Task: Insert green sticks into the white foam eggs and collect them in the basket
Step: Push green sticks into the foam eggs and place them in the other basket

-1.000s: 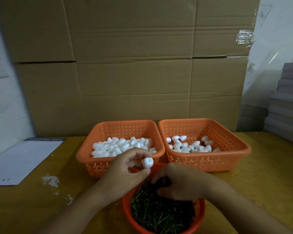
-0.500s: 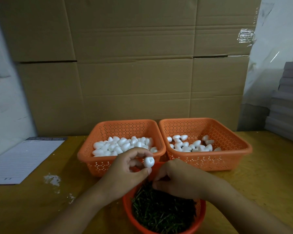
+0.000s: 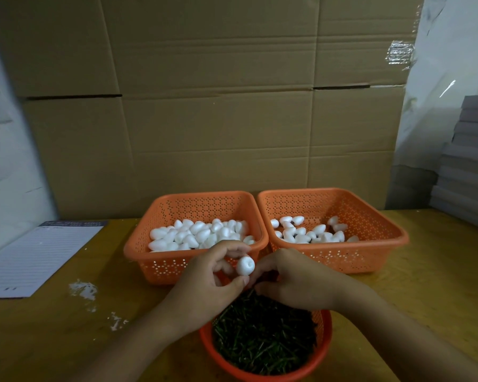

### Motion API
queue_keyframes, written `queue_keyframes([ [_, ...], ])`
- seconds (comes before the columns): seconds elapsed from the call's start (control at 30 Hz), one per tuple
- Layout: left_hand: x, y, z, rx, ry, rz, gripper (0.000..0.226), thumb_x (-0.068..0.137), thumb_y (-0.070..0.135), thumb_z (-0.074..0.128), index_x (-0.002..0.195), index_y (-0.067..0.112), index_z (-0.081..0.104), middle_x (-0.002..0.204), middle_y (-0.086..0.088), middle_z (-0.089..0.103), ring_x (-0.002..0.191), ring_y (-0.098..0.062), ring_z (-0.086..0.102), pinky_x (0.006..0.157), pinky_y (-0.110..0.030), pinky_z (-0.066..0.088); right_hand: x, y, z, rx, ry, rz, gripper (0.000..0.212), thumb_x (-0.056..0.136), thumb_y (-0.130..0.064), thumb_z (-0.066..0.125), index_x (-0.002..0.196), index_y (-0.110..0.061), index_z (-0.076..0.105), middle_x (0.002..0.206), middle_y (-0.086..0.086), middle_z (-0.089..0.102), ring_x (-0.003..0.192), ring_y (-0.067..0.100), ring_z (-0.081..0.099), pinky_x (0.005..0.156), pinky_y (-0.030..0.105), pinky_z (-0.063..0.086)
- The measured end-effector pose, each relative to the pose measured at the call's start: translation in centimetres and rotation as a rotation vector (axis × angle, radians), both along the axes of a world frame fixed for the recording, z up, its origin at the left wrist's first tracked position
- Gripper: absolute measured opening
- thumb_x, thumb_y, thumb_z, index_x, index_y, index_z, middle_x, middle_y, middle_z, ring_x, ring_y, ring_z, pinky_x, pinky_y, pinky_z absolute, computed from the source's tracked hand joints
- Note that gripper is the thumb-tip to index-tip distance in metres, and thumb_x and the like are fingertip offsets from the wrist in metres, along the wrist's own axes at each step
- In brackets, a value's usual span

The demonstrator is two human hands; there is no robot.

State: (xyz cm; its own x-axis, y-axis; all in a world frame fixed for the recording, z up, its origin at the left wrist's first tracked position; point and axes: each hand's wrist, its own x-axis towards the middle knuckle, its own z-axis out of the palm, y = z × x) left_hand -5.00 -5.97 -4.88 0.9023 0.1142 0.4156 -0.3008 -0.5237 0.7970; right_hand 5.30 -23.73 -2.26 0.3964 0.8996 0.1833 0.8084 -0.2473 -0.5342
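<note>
We hold one white foam egg (image 3: pixel 245 266) in our left hand (image 3: pixel 213 282), pinched between thumb below and fingertips above, just over the far rim of the round orange basket (image 3: pixel 322 346) of green sticks (image 3: pixel 262 340). Our right hand (image 3: pixel 293 282) sits just right of the egg with its fingers curled at the far edge of the stick pile; whether it already grips a stick we cannot tell, since the fingertips hide it. We judge the egg to be very light, soft and easily dented, so the pinch belongs on its broad sides, leaving the end that faces the right hand free for the stick. The sticks look thin and stiff, and we would take one near its end to steer it. Beyond the round basket stand two rectangular orange baskets: the left basket (image 3: pixel 138 252), directly behind the egg, is heaped with plain eggs, and the right basket (image 3: pixel 398 241) holds fewer. Their near walls stand just behind our hands, so room there is tight. Left of the round basket the bench (image 3: pixel 53 340) carries white crumbs (image 3: pixel 82 289) and a lined pad (image 3: pixel 36 260).
</note>
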Motion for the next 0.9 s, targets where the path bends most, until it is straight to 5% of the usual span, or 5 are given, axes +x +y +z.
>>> queue_keyframes([
  [0.27, 0.2, 0.2, -0.3, 0.047, -0.05, 0.066, 0.045, 0.084, 0.011, 0.079, 0.104, 0.047, 0.062, 0.105, 0.021, 0.069, 0.089, -0.006, 0.068, 0.064, -0.018, 0.051, 1.1, -0.5, -0.4, 0.005, 0.114, 0.007, 0.021, 0.091, -0.01, 0.07, 0.107, -0.018, 0.078, 0.101, -0.007, 0.077, 0.092, 0.002, 0.069, 0.087, 0.026, 0.056],
  [0.5, 0.3, 0.4, -0.6, 0.08, -0.03, 0.099, 0.038, 0.084, 0.011, 0.079, 0.102, 0.041, 0.065, 0.096, 0.023, 0.069, 0.073, -0.003, 0.064, 0.061, -0.016, 0.049, 0.5, -0.5, -1.7, 0.056, -0.026, -0.031, 0.021, 0.091, -0.013, 0.067, 0.106, -0.022, 0.079, 0.102, -0.014, 0.075, 0.091, -0.01, 0.064, 0.079, 0.005, 0.044],
  [0.9, 0.1, 0.4, -0.5, 0.05, 0.019, 0.071, 0.035, 0.084, 0.01, 0.079, 0.103, 0.036, 0.066, 0.096, 0.024, 0.068, 0.07, 0.003, 0.059, 0.063, -0.016, 0.048, -0.4, -0.7, -1.4, 0.112, -0.088, -0.065, 0.024, 0.089, -0.01, 0.068, 0.105, -0.024, 0.079, 0.089, -0.029, 0.06, 0.087, -0.013, 0.058, 0.076, 0.005, 0.04],
])
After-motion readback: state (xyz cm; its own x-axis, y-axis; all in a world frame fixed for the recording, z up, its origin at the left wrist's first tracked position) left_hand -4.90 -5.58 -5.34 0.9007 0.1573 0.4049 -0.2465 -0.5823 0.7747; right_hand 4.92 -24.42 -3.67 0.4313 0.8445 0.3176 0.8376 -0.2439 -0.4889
